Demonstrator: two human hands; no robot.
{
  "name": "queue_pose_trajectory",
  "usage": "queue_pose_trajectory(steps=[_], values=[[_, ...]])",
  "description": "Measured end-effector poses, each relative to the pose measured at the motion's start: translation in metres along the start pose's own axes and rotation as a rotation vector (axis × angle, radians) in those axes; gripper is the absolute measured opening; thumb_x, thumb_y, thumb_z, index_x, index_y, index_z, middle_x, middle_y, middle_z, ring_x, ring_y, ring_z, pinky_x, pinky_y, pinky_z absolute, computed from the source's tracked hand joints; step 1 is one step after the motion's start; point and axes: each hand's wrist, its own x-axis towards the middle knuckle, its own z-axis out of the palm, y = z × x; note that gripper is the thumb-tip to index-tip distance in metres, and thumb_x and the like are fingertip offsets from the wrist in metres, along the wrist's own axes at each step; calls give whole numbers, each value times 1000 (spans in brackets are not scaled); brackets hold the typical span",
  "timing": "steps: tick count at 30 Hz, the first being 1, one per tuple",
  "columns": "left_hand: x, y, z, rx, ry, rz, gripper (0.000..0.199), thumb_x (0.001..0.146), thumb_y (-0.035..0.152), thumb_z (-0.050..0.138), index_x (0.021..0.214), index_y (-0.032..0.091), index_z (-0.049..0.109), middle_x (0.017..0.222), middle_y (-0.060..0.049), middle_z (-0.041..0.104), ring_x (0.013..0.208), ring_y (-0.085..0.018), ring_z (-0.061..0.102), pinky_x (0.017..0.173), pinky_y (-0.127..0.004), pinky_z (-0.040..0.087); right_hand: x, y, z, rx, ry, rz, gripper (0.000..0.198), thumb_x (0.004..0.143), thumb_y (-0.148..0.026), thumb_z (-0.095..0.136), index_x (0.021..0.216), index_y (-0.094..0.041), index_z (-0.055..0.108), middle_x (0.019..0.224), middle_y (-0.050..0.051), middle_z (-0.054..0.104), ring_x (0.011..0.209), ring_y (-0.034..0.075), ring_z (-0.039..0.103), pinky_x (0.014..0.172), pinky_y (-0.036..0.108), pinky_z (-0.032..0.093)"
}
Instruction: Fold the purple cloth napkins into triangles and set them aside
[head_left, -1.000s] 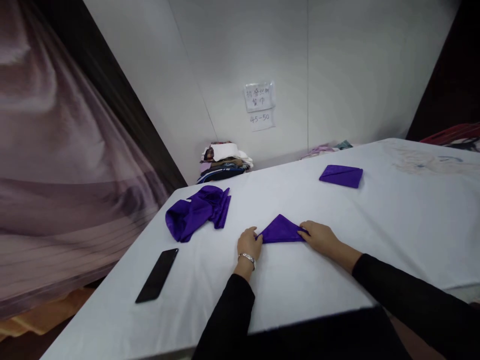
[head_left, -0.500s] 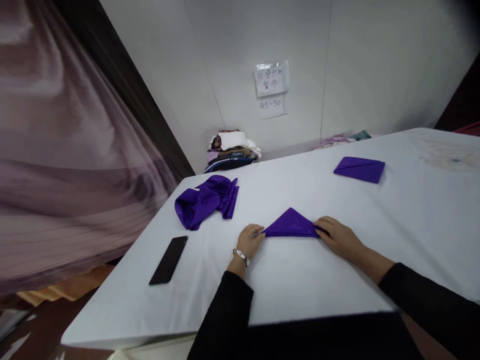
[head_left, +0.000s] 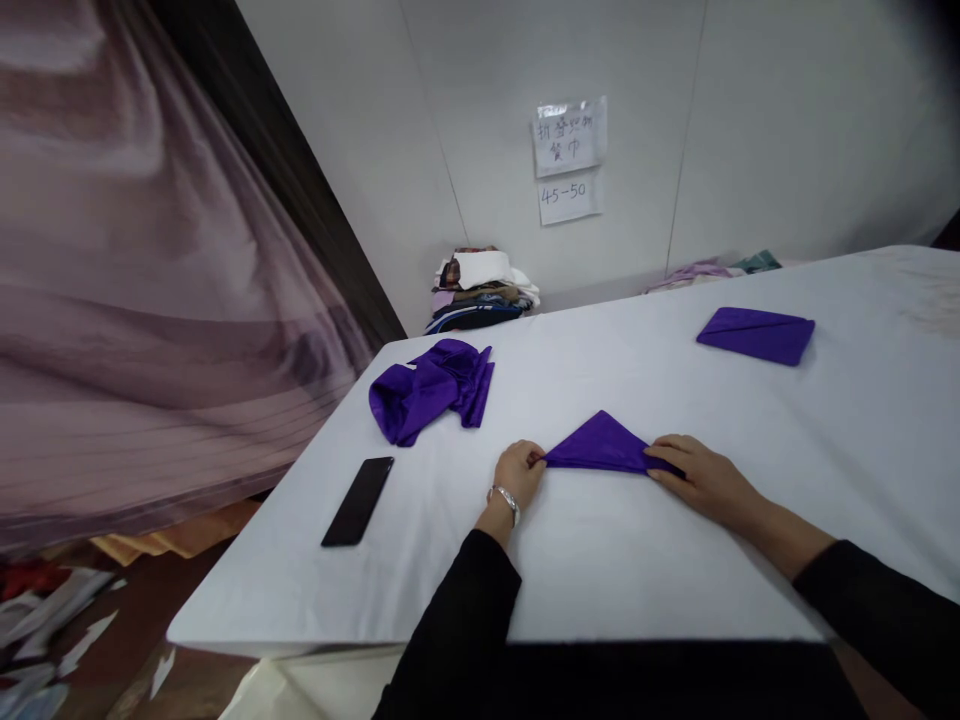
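A purple cloth napkin (head_left: 598, 444), folded into a flat triangle, lies on the white-covered table with its peak pointing away from me. My left hand (head_left: 520, 470), a bracelet at its wrist, pinches the left corner between thumb and fingers. At the opposite corner, my right hand (head_left: 699, 478) is closed with its thumb below and fingers above, hiding that tip. Beyond my left hand sits a crumpled heap of purple cloth (head_left: 435, 388). A neatly folded purple napkin (head_left: 757, 335) rests at the far right.
A black phone-like slab (head_left: 358, 502) lies near the left edge of the white table (head_left: 450, 560). Behind the far edge are a stack of folded clothes (head_left: 484, 290) and some pink cloth (head_left: 694, 275). Paper signs (head_left: 570, 160) hang on the wall; a curtain (head_left: 150, 300) drapes at left.
My view has turned a little to the left, so everything sits farther right in the picture. Both hands keep hold of the triangle's corners, with little visible change in the napkin.
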Motion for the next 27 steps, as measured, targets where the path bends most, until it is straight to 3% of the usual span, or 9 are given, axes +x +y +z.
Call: queue_pose_trajectory(steps=[18,27], values=[[2,-2,-13,41,-109,123,17,66,7,49,72,22,53,74,2,53,73,-13,51,70,-26,43,-4,4,-3,78,-12,-24,28,85,-38,44,105,-26,61,113,7,58,105,24,51,87,43,46],[3,-2,-14,83,-89,119,15,64,8,48,68,22,49,69,3,51,68,-14,50,65,-26,42,-3,-1,-9,124,-13,-17,22,84,-32,46,100,-25,60,110,7,58,103,22,51,87,39,44]])
